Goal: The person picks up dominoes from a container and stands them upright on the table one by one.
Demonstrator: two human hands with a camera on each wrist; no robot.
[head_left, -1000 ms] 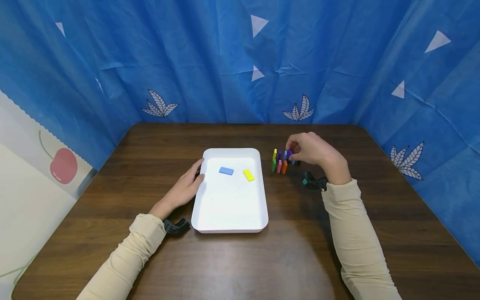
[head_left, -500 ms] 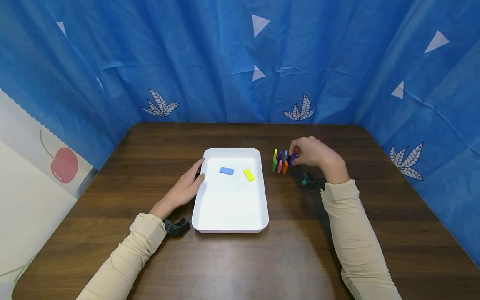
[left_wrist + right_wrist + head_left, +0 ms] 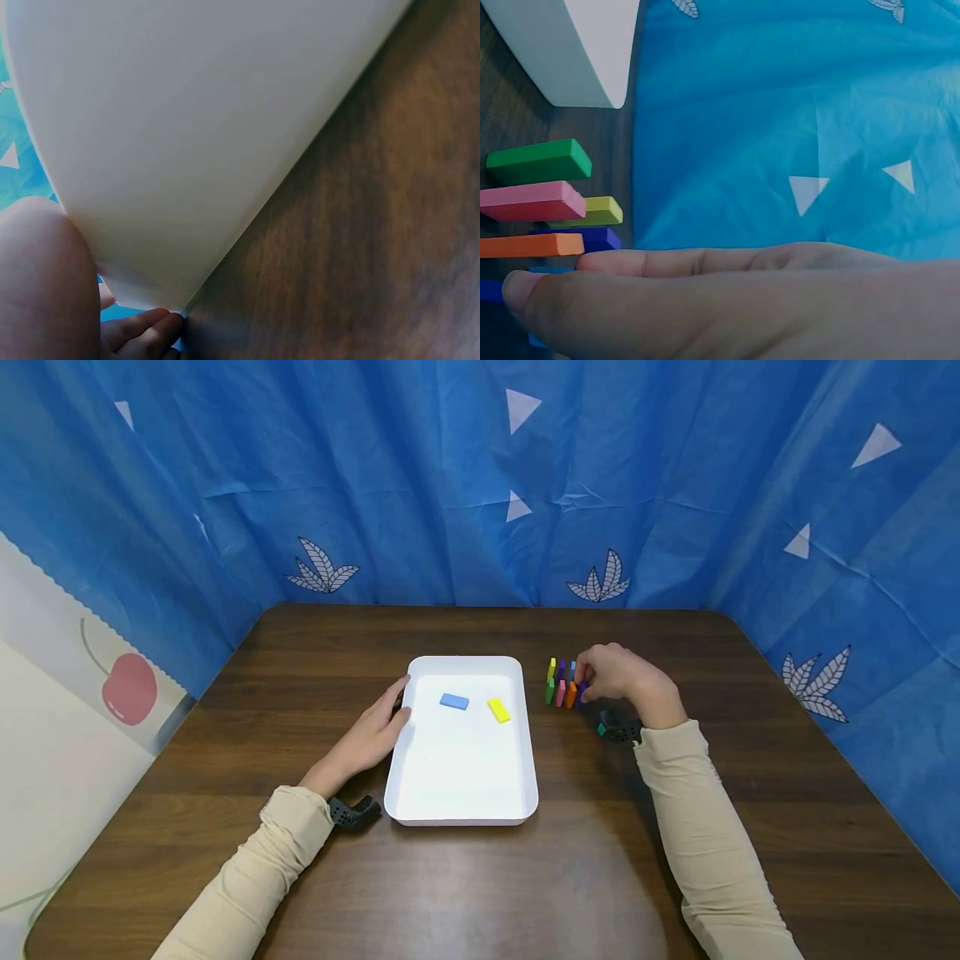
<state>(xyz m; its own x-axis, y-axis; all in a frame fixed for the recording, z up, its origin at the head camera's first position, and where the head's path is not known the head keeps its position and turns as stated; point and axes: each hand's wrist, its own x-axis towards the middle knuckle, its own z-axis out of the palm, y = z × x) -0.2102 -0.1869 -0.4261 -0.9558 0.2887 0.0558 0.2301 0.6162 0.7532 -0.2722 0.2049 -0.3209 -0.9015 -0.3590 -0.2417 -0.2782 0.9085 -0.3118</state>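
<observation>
My right hand (image 3: 618, 675) pinches a purple domino-like block (image 3: 582, 693) at the right end of the front row; in the right wrist view the same block (image 3: 490, 291) shows dark blue beside the thumb. Beside it stand an orange block (image 3: 572, 695), a pink block (image 3: 561, 693) and a green block (image 3: 551, 692). The back row has a yellow block (image 3: 552, 670), another purple block (image 3: 562, 670) and a blue block (image 3: 573, 671). My left hand (image 3: 367, 735) rests with extended fingers against the left wall of a white tray (image 3: 461, 814).
Inside the tray lie a flat blue block (image 3: 453, 702) and a flat yellow block (image 3: 498, 710). A blue patterned curtain (image 3: 465, 485) hangs behind the brown wooden table (image 3: 457, 893). In the right wrist view, part of another blue block (image 3: 536, 341) shows below the thumb.
My right hand has brought the purple block toward me from the back row to the front row, beside the orange block. The left hand keeps its place at the tray.
</observation>
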